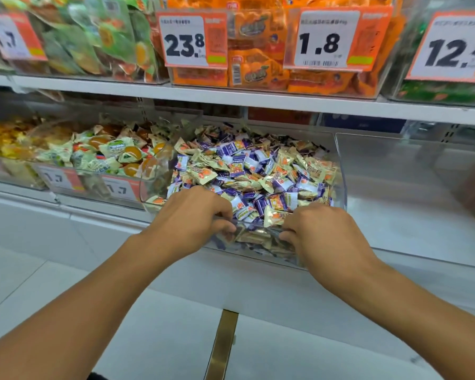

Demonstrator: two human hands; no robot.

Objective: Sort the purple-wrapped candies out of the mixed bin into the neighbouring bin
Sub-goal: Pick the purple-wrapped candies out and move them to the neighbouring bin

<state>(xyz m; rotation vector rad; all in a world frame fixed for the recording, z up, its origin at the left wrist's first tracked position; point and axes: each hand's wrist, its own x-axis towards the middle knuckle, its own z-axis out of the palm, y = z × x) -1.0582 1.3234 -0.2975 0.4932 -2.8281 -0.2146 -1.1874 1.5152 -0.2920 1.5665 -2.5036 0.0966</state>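
Fingers of both hands, left (pixel 196 212) and right (pixel 317 229), curled over bin (pixel 340 171) front rim, gripping it. Purple candies (pixel 232 148) lie mixed just beyond fingertips; empty bin (pixel 395 165) right.

Four price cards hang on the clear bins of the upper shelf. The leftmost price card (pixel 10 37) is cut off and blurred, showing what looks like "1.7". The next card (pixel 185 39), on the bin of orange packets, reads "23.8". The third card (pixel 327 39), on the same orange row, reads "1.8" above a barcode. The rightmost card (pixel 455 48) reads "12.5".

On the lower shelf, two small tags (pixel 118 187) on the left bin fronts appear mirrored and cannot be read surely. Print on the candy wrappers is too small to read.
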